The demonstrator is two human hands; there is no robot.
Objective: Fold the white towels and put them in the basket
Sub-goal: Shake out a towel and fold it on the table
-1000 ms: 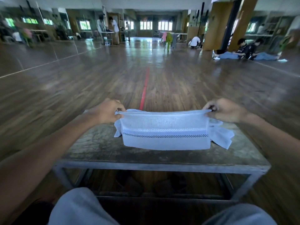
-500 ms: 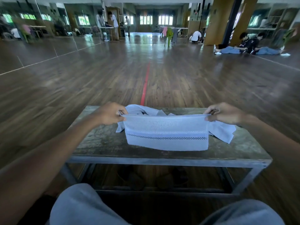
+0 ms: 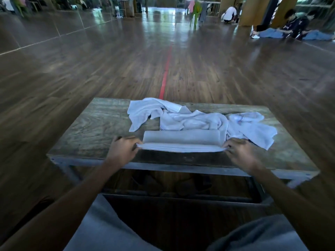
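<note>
A white towel (image 3: 181,144) lies stretched flat and low over the front part of the wooden table (image 3: 94,127), folded into a long band. My left hand (image 3: 123,149) pinches its left end and my right hand (image 3: 239,151) pinches its right end. Behind it a heap of crumpled white towels (image 3: 192,118) spreads across the table's back half. No basket shows in the view.
The low table has a metal frame (image 3: 181,168) with a lower shelf. My knees in grey trousers (image 3: 101,229) are at the bottom. A wide wooden floor with a red line (image 3: 165,73) runs ahead. People sit on the floor (image 3: 290,28) at the far right.
My hands have lowered the towel from hanging upright to lying folded on the table near its front edge. The view has tilted down, showing the towel heap behind.
</note>
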